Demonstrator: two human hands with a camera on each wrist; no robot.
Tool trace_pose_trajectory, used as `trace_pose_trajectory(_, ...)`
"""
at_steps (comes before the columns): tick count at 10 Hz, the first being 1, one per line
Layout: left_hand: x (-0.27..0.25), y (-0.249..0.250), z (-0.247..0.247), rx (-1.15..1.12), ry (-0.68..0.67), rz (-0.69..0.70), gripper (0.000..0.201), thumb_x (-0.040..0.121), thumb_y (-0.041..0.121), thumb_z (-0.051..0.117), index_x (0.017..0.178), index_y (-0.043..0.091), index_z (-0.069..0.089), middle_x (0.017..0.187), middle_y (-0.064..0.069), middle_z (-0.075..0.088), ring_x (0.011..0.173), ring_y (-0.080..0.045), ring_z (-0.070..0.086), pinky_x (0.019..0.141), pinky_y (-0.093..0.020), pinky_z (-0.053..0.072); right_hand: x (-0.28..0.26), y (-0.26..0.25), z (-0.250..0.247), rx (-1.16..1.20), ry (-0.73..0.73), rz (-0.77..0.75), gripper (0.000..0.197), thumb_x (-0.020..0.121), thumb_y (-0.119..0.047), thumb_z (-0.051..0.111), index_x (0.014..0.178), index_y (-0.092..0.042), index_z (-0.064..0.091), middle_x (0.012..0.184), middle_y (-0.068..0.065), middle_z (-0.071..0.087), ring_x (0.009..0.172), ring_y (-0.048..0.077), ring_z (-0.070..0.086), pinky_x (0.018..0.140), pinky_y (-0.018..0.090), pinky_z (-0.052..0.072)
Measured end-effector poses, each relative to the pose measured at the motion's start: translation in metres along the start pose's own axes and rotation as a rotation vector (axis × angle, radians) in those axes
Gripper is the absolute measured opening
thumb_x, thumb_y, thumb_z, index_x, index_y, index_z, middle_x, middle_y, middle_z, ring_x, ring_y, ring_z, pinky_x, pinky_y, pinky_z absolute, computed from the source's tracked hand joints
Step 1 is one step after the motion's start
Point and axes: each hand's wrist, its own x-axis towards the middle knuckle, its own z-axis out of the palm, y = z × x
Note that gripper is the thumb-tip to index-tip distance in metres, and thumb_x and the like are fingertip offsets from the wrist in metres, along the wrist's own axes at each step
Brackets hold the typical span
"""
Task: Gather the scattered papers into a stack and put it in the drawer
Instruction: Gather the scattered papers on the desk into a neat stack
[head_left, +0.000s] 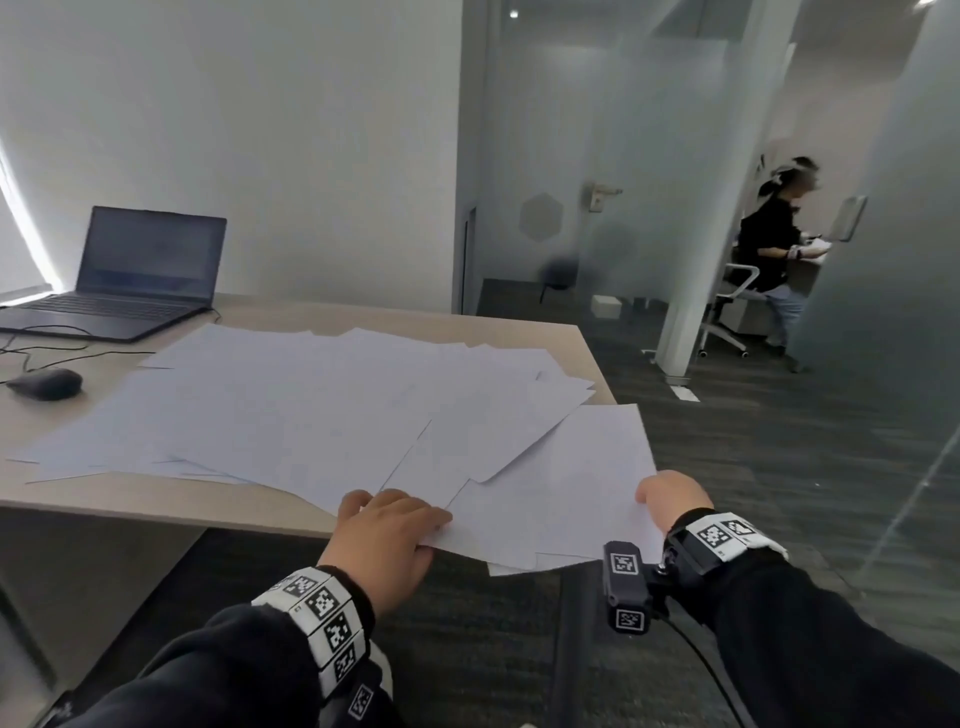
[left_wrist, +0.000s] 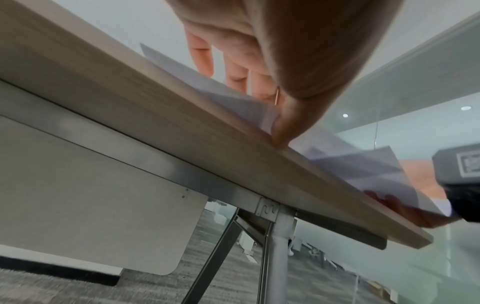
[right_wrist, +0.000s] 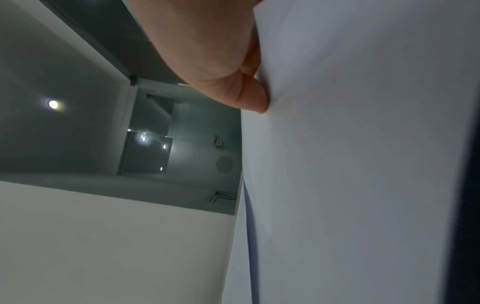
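Observation:
Several white papers lie scattered and overlapping across the light wooden desk. My left hand is at the desk's near edge. Its fingers lie on top of the sheets, and the thumb is at the edge beneath them, pinching them. My right hand holds a few sheets that overhang the desk's near right corner. Its thumb is on top of the paper, and its fingers are underneath. No drawer is in view.
An open laptop and a black mouse with cables sit at the desk's far left. Metal legs and a white panel are under the desk. A frosted glass wall and a seated person are at the back right, across grey carpet.

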Motion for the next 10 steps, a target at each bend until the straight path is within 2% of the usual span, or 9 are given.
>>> trace_pose_trajectory(1,-0.001,-0.016,0.004,-0.025,0.099,-0.010,0.022,0.084,0.033,0.056,0.098,0.044,0.068,0.100,0.025,0.068,0.103,-0.008,0.060,0.087,-0.038,0.034,-0.001,-0.001,-0.013,0.012,0.056,0.029,0.040,0.095,-0.009,0.046,0.132,0.005,0.053,0.137,0.023,0.054,0.127,0.036,0.051,0.098,0.036,0.044)
trace_pose_trajectory(2,0.000,-0.020,0.010,-0.059,0.154,0.014,0.022,0.082,0.029,0.066,0.095,0.046,0.069,0.099,0.027,0.066,0.100,-0.006,0.060,0.085,-0.037,0.036,-0.005,-0.011,-0.019,-0.065,0.021,0.100,0.045,0.102,-0.016,0.039,0.142,0.003,0.041,0.149,0.018,0.043,0.136,0.031,0.043,0.108,0.033,0.037)
trace_pose_trajectory(3,0.001,-0.006,0.017,-0.090,0.191,0.083,0.033,0.075,0.023,0.073,0.096,0.047,0.070,0.101,0.026,0.066,0.100,-0.008,0.060,0.083,-0.039,0.039,-0.022,-0.013,-0.011,0.092,-0.057,0.069,0.045,0.098,-0.013,0.047,0.140,0.004,0.045,0.142,0.020,0.049,0.134,0.034,0.045,0.107,0.036,0.039)
trace_pose_trajectory(4,0.002,0.015,0.022,-0.145,0.241,0.155,0.019,0.079,0.032,0.063,0.093,0.043,0.071,0.097,0.024,0.065,0.097,-0.007,0.060,0.079,-0.038,0.043,-0.022,-0.004,-0.002,0.138,-0.145,0.012,0.040,0.089,-0.011,0.059,0.127,0.002,0.057,0.126,0.023,0.055,0.131,0.037,0.048,0.103,0.041,0.043)
trace_pose_trajectory(5,0.002,0.031,0.028,-0.184,0.241,0.179,0.015,0.080,0.038,0.054,0.087,0.040,0.068,0.096,0.023,0.063,0.096,-0.006,0.059,0.078,-0.034,0.043,-0.025,-0.003,0.002,0.174,-0.195,0.022,0.008,0.085,-0.013,0.064,0.092,-0.010,0.062,0.118,0.012,0.057,0.125,0.036,0.052,0.104,0.041,0.045)
trace_pose_trajectory(7,0.006,0.053,0.034,-0.200,0.227,0.230,0.009,0.081,0.038,0.056,0.085,0.039,0.064,0.096,0.023,0.062,0.094,-0.005,0.058,0.077,-0.030,0.045,-0.027,-0.003,0.009,0.189,-0.237,-0.020,0.011,0.086,-0.015,0.061,0.077,-0.008,0.060,0.112,0.022,0.065,0.111,0.037,0.061,0.098,0.045,0.048)
trace_pose_trajectory(8,0.005,0.059,0.034,-0.186,0.210,0.233,0.009,0.081,0.037,0.057,0.088,0.039,0.062,0.098,0.023,0.061,0.095,-0.003,0.058,0.077,-0.027,0.045,-0.025,0.002,0.004,0.241,-0.213,-0.005,0.022,0.085,-0.012,0.062,0.069,-0.020,0.050,0.081,0.000,0.051,0.101,0.020,0.049,0.087,0.034,0.043)
trace_pose_trajectory(9,0.001,0.050,0.030,-0.167,0.201,0.201,0.008,0.082,0.036,0.054,0.086,0.038,0.060,0.098,0.023,0.061,0.094,-0.004,0.058,0.077,-0.025,0.048,-0.021,0.010,-0.004,0.210,-0.170,-0.026,0.014,0.086,-0.009,0.061,0.076,-0.017,0.054,0.085,0.002,0.051,0.099,0.015,0.044,0.088,0.034,0.043)
trace_pose_trajectory(10,0.000,0.031,0.029,-0.182,0.177,0.120,0.007,0.081,0.033,0.056,0.081,0.037,0.062,0.095,0.023,0.062,0.093,-0.005,0.059,0.074,-0.025,0.047,-0.017,0.015,-0.015,0.150,-0.136,-0.027,0.007,0.088,-0.009,0.058,0.093,-0.013,0.059,0.106,0.010,0.049,0.101,0.021,0.049,0.087,0.031,0.041)
